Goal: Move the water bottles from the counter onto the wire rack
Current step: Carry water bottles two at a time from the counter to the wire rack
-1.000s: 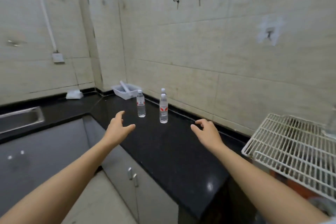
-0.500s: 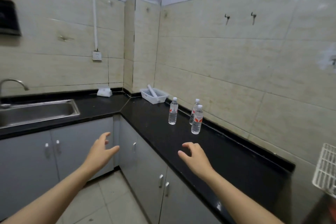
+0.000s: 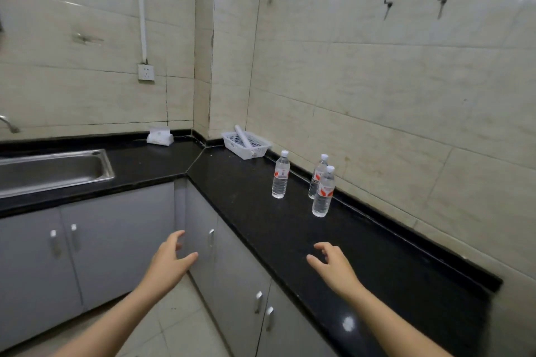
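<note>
- The lone water bottle (image 3: 280, 175) is standing upright on the black counter (image 3: 255, 229), clear plastic with a white cap and a red-and-white label.
- Off at its 3 o'clock there's a pair of the same kind: the rear water bottle (image 3: 318, 172) close to the backsplash and the front water bottle (image 3: 324, 194) just ahead of it. They overlap from this angle, so I can't tell if they touch.
- The right hand (image 3: 333, 265) is above the front part of the counter, palm down, fingers spread and loosely bent, nothing in it. The front water bottle is at its 12 o'clock, well apart, and the lone one is around 11.
- The left hand (image 3: 171, 261) is out past the counter edge, in front of the grey cabinet doors (image 3: 116, 240). Its thumb is splayed and its fingers are relaxed, and it's empty too. All three bottles sit at roughly its 1 to 2 o'clock.
- A white plastic basket (image 3: 252, 152) sits near the corner, at 11 o'clock from the lone water bottle, with a white tube-looking thing (image 3: 242, 136) leaning in it.
- A tissue pack (image 3: 159, 136) is at the basket's 9 o'clock, against the wall.
- There's a steel sink (image 3: 58, 165) at the far left of the counter, with a wall socket (image 3: 146, 71) at 12 o'clock above the tissue pack.
- Two dark hooks (image 3: 388, 7) are high on the right wall.
</note>
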Demonstrator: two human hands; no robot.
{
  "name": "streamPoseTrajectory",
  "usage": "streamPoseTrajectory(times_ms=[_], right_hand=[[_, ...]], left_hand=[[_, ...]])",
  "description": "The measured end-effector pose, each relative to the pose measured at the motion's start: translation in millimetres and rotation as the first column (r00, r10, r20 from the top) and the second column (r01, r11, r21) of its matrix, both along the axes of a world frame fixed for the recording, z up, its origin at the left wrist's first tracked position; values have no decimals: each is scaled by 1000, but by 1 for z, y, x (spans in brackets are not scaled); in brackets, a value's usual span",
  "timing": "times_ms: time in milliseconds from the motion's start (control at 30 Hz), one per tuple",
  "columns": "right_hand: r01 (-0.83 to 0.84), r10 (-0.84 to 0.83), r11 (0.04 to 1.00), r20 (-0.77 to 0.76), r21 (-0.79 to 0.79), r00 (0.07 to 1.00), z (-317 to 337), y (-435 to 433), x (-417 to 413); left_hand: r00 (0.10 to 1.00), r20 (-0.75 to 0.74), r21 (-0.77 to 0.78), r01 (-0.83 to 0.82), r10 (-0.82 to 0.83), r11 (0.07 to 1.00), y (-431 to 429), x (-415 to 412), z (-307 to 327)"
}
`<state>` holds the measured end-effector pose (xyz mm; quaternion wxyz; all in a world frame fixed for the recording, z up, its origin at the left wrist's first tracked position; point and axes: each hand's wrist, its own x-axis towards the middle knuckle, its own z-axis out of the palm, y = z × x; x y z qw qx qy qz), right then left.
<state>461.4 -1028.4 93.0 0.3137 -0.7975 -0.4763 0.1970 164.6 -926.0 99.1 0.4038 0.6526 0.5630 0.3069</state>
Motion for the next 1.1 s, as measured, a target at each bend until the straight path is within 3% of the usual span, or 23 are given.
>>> streamPoseTrajectory(times_ms=[400,633,833,967,1100], right_hand=[[143,-141,990,-132,8,981,-28,113,124],[168,-175,984,-146,-57,974,-51,177,146],[255,-261,965,-138,-59,956,-59,260,149],[401,-402,915,-165,-38,901,-64,305,160],[605,-591,796,-231,-10,773,-62,333,175]], left_hand=[[999,-37,-68,-13,10,998,121,118,-24],[1000,-8,-116,5,-6,993,180,146,-49],[999,52,-112,11,-5,994,291,158,-61],[993,98,-161,85,-69,983,366,183,-72],[981,99,-228,187,-168,955,424,205,-85]])
